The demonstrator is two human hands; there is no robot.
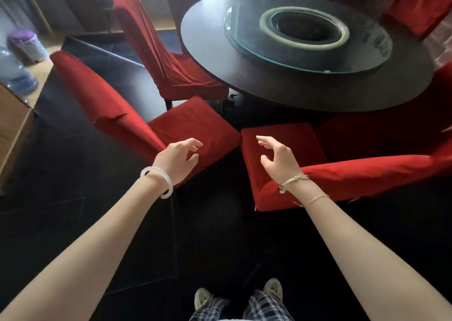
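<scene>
left hand over left chair; right hand over right chair; fingers relaxed, empty

Dim, side-lit, blurred warped edges

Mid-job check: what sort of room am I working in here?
Probably a dining room, perhaps a restaurant's: a big round dark table carries a glass lazy Susan, and red-covered chairs ring it. The left hand and right hand hover over the two nearest.
</scene>
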